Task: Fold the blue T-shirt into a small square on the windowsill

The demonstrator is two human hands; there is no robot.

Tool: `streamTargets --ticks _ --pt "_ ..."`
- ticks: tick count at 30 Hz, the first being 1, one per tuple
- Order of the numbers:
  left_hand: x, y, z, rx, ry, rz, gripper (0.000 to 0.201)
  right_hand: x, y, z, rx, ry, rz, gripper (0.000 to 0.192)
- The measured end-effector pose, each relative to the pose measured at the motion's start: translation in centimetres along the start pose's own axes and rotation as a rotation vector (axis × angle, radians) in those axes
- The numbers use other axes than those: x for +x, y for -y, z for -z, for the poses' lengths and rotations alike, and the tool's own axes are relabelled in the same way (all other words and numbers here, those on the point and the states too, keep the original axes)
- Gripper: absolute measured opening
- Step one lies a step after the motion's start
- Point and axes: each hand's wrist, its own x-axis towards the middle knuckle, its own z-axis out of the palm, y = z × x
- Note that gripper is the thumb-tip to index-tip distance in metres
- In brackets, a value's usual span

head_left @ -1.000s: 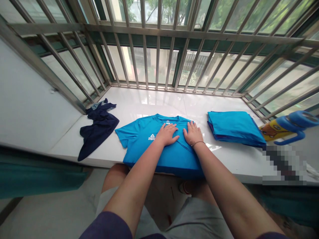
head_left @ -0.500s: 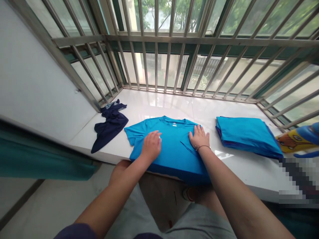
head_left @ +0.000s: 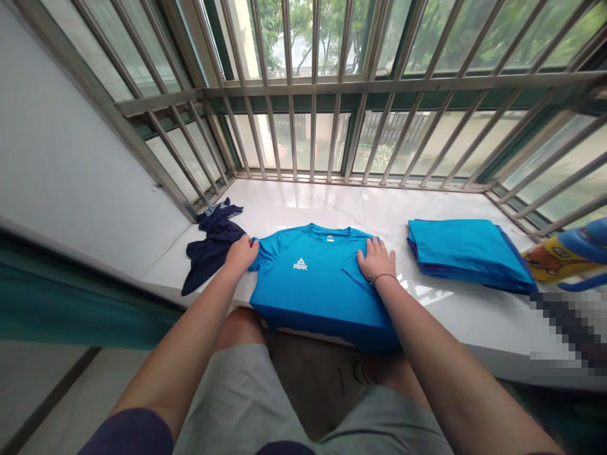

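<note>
At the left of the frame a crumpled dark blue garment [head_left: 211, 249] lies on the white tabletop [head_left: 455, 303], close to the corner of the metal window bars [head_left: 313, 95]. Just to its right, the left hand [head_left: 241, 254] has its grip clenched on the left sleeve of a bright blue T-shirt [head_left: 317, 284], the fingers pinching the fabric at the sleeve's edge. The T-shirt lies front up in the middle of the frame, its white logo showing on the chest, its collar pointing toward the bars and its hem hanging over the near edge of the tabletop. On the shirt's right side the right hand [head_left: 377, 259] rests flat with the fingers spread, its grip released, pressing the cloth down; a thin bracelet sits at that wrist. Further right, well apart from the shirt, a stack of folded blue clothes [head_left: 467, 253] lies on the tabletop. At the far right edge a yellow and blue object [head_left: 566, 256] is partly cut off.
</note>
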Motion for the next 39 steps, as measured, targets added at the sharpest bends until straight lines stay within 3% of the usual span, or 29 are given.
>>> streamTargets --ticks 3,6,8,13,18,21,25,29,34,39 --pt "-1.8 -2.7 0.8 -0.177 0.008 -0.147 0.028 0.0 0.0 -0.1 0.010 0.000 0.000 0.078" --pt "-4.8 -4.7 1.2 -0.443 0.235 -0.467 0.041 0.1 -0.2 -0.3 0.026 -0.005 0.003 0.079" --pt "-6.6 -5.1 1.1 -0.471 0.301 -0.584 0.050 0.1 -0.3 -0.3 0.030 -0.009 0.005 0.078" --pt "-8.2 -2.7 -1.1 -0.263 0.143 -0.479 0.037 0.1 -0.2 -0.3 -0.008 0.001 0.003 0.078" --pt "-9.2 -0.2 -4.3 -0.174 0.109 -0.627 0.047 0.1 -0.1 -0.1 -0.034 0.010 -0.003 0.078" --pt "-9.2 -0.1 -5.4 -0.121 0.066 -0.590 0.041 0.1 -0.1 -0.1 -0.015 0.013 0.000 0.079" --pt "-7.9 0.4 -5.8 -0.138 0.105 -0.544 0.026 0.0 -0.1 0.0 -0.021 0.011 0.001 0.077" --pt "-5.8 2.6 -5.6 -0.170 0.190 -0.591 0.021 0.0 -0.2 -0.2 -0.039 0.006 -0.002 0.077" --pt "-4.4 5.8 -5.0 -0.164 0.119 -0.661 0.025 0.2 -0.2 -0.5 -0.029 -0.002 -0.003 0.078" --pt "-4.6 6.6 -4.8 -0.161 0.059 -0.619 0.029 0.0 0.0 -0.2 -0.033 0.004 -0.005 0.077"
